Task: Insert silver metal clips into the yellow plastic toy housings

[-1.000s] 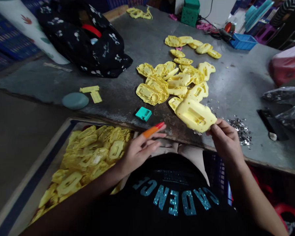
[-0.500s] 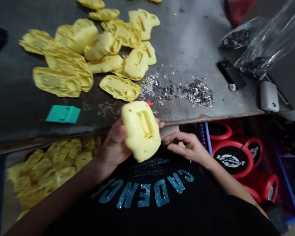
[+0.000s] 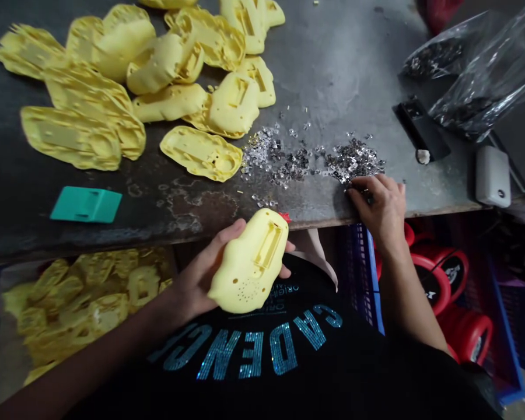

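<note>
The left hand [image 3: 202, 273] grasps a yellow shell [image 3: 250, 265], probably light, stiff and slightly slick, best held by its side edges. The right hand [image 3: 384, 211] bunches its fingertips against metal pieces [image 3: 356, 158] just beyond; whether it grips any, I cannot tell.

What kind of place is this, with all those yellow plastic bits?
Probably a workshop or small factory. Lots of similar yellow shells lie on a worn worktable, near a scatter of tiny shiny metal pieces, and a blue crate holds several red round things.
</note>
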The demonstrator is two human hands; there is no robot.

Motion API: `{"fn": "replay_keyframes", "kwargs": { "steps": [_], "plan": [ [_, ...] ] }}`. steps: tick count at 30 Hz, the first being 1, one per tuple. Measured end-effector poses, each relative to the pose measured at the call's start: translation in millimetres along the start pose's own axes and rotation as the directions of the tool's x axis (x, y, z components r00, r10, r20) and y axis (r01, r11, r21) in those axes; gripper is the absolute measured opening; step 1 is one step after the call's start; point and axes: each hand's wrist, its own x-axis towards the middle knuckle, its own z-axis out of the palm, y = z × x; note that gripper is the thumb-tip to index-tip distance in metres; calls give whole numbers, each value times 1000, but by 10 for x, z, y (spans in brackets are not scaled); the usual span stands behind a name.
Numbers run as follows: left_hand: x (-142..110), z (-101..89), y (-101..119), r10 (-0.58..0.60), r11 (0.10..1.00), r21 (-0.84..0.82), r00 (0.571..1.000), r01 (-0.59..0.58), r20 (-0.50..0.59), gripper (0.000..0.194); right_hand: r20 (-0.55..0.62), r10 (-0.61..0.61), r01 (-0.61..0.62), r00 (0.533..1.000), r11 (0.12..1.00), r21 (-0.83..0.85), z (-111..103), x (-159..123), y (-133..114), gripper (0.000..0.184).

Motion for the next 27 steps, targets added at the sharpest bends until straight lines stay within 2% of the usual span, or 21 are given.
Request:
{"fn": "replay_keyframes", "kwargs": {
  "steps": [6, 11, 15, 21, 24, 27],
  "plan": [
    [-37, 17, 48, -27, 1000, -12, 1000, 27, 12, 57, 52, -59, 62, 997, 997, -52, -71, 60, 12, 11],
    [-5, -55, 34, -4, 999, -44, 993, 9, 118, 65, 100, -89, 91, 991, 996, -14, -170, -45, -127, 18],
    [26, -65, 16, -4, 995, -98, 986, 21, 166, 63, 115, -77, 75, 990, 997, 23, -180, -140, -184, 12],
    [93, -14, 5, -47, 983, -160, 973, 85, 227, 59, 89, -81, 61, 993, 976, 208, -185, -120, -205, 10],
    [145, 5, -26, -47, 976, -190, 960, 102, 277, 63, 89, -115, 80, 989, 941, 330, -264, -113, -380, 6],
    [189, 18, -62, -42, 968, -218, 942, 121, 334, 62, 52, -215, 162, 975, 853, 497, -366, -135, -634, 7]
  ]
}}
